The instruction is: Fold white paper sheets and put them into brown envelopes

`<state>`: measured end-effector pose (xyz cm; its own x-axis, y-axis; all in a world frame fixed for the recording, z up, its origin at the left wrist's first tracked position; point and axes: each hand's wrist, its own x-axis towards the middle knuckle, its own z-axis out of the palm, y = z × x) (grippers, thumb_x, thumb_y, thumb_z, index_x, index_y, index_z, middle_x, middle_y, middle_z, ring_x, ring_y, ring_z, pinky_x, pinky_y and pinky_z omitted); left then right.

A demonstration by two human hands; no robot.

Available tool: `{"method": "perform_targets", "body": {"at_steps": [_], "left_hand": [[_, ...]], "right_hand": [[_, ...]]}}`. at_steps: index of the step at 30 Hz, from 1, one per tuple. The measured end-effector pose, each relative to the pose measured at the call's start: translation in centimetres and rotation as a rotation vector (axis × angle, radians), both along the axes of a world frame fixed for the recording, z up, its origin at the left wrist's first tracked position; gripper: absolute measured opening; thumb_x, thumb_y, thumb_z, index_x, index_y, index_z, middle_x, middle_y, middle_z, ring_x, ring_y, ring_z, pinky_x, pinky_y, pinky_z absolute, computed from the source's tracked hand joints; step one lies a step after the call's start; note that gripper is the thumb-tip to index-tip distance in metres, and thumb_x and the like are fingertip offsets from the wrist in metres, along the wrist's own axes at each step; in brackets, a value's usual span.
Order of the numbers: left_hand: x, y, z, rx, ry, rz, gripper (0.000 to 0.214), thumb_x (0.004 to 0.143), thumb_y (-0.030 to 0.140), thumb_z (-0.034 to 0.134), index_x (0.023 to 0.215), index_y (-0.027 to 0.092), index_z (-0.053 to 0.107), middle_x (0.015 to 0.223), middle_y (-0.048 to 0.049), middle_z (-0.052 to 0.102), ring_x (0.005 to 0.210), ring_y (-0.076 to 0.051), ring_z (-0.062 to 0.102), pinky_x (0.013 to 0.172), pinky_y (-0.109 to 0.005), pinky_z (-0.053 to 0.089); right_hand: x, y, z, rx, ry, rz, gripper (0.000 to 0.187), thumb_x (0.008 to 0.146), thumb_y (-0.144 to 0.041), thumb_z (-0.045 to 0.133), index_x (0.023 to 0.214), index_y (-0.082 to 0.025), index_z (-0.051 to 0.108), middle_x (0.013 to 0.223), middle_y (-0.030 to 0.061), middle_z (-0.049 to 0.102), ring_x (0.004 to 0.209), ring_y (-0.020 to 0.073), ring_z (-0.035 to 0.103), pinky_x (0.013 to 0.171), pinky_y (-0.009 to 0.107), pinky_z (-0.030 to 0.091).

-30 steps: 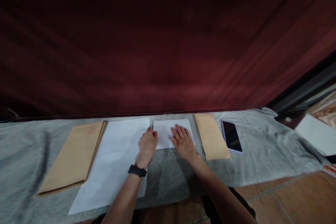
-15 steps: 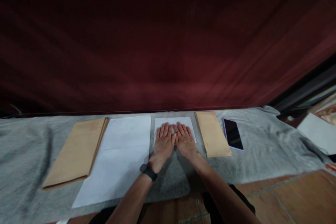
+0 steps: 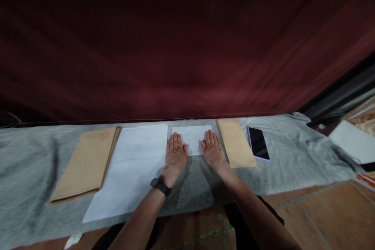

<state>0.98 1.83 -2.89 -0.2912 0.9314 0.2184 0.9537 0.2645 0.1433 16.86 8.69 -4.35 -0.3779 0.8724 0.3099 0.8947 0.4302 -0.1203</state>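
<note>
A small white sheet of paper [image 3: 193, 140], perhaps folded, lies flat on the grey cloth between my hands. My left hand [image 3: 176, 152] rests flat over its left edge, fingers stretched out and thumb apart. Over the right edge lies my right hand [image 3: 213, 149], palm down, with its fingers extended. Neither hand grips anything. Left of my left hand is a stack of large white paper [image 3: 134, 168] with a crease across it. A stack of narrow brown envelopes [image 3: 236, 144] sits just right of my right hand.
Large brown envelopes [image 3: 84, 160] overlap the white paper's left side. A phone [image 3: 258, 143] with a purple case lies right of the narrow envelopes. Grey cloth [image 3: 293, 156] covers the surface. Behind it hangs a dark red curtain [image 3: 181, 66]; tiled floor [image 3: 325, 211] is in front.
My hands have slid apart from the middle of the small sheet, the left one to its left edge and the right one to its right edge. The view has tilted slightly.
</note>
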Motion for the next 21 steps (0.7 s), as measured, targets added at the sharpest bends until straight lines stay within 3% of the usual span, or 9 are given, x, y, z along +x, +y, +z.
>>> {"method": "perform_targets", "body": {"at_steps": [6,11,15,21], "left_hand": [[0.2,0.1,0.3,0.015,0.019,0.044,0.055,0.099,0.023,0.032,0.146,-0.005,0.041,0.153,-0.0265,0.042,0.148,-0.030,0.034,0.121,-0.047,0.029],[1.7,2.4,1.3,0.085,0.020,-0.106,0.055,0.099,0.021,0.030,0.151,0.006,0.039,0.158,-0.0159,0.040,0.151,-0.026,0.027,0.123,-0.046,0.027],[2.3,4.1,1.1,0.021,-0.004,-0.204,0.057,0.098,0.022,0.034,0.154,0.010,0.035,0.160,-0.0129,0.037,0.151,-0.027,0.026,0.123,-0.047,0.027],[0.9,4.1,0.4,-0.030,-0.015,-0.141,0.056,0.098,0.020,0.029,0.152,0.006,0.037,0.159,-0.0155,0.036,0.151,-0.025,0.028,0.124,-0.045,0.024]], "right_hand": [[0.4,0.0,0.8,-0.005,0.066,-0.053,0.055,0.104,-0.029,0.032,0.147,0.004,0.043,0.153,0.0258,0.042,0.142,0.0331,0.041,0.115,0.048,0.035],[-1.8,1.2,2.1,-0.059,0.245,0.145,0.055,0.106,-0.031,0.024,0.150,-0.002,0.041,0.157,0.0196,0.038,0.149,0.0256,0.031,0.120,0.047,0.031],[-3.7,2.1,2.1,-0.156,0.335,0.290,0.058,0.107,-0.036,0.016,0.149,-0.009,0.046,0.154,0.0134,0.046,0.147,0.0195,0.035,0.120,0.043,0.032],[-3.9,2.1,1.2,-0.171,0.213,0.252,0.055,0.108,-0.036,0.020,0.148,-0.011,0.048,0.153,0.0122,0.046,0.147,0.0213,0.036,0.121,0.044,0.027]]}}
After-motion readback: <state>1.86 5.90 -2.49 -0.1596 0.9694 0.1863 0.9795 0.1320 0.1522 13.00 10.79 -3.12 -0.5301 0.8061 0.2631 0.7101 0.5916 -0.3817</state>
